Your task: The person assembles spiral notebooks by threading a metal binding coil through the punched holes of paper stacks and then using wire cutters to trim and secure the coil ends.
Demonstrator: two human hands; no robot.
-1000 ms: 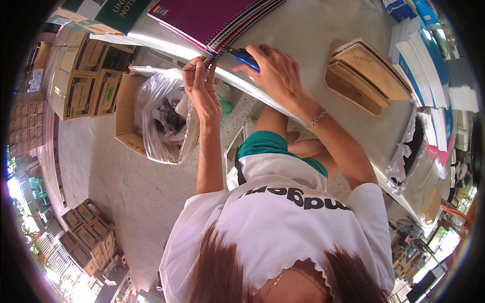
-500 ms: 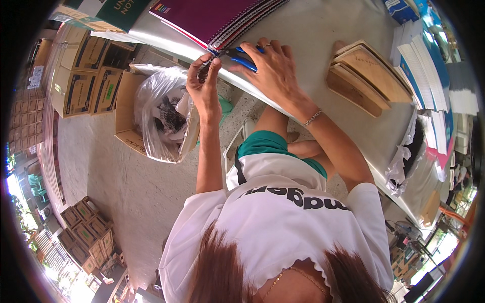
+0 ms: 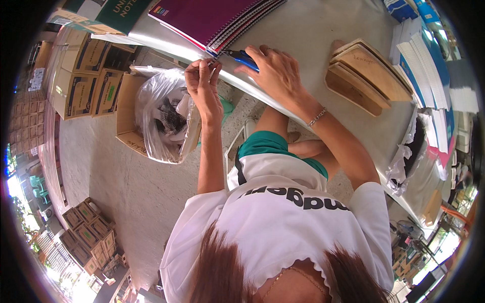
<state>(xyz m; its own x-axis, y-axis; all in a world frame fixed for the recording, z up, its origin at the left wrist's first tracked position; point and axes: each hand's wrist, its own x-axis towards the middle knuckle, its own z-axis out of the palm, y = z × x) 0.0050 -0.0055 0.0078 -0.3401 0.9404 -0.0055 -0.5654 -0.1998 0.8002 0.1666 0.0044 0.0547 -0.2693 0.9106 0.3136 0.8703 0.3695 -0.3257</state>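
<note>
A stack of spiral-bound notebooks (image 3: 199, 21) with a purple top cover lies at the table's near edge. Black wire coils (image 3: 245, 22) run along its right side. My right hand (image 3: 279, 76) is closed around blue-handled pliers (image 3: 246, 60), whose dark jaws point left toward the lower end of the coils. The handles are squeezed close together. Just below that corner my left hand (image 3: 204, 86) has its fingers pinched near the coil ends. Whatever sits between those fingertips is too small to make out.
Below the table edge stands an open cardboard box (image 3: 130, 113) lined with a plastic bag (image 3: 159, 96) holding dark scraps. Wooden pieces (image 3: 369, 73) lie on the table to the right, beyond them stacked books (image 3: 422, 65). Cartons (image 3: 83, 76) are piled at left.
The plier handles have come from spread apart to nearly together, and the jaws shifted slightly. A dark coiled piece seen in my left fingers earlier no longer shows there.
</note>
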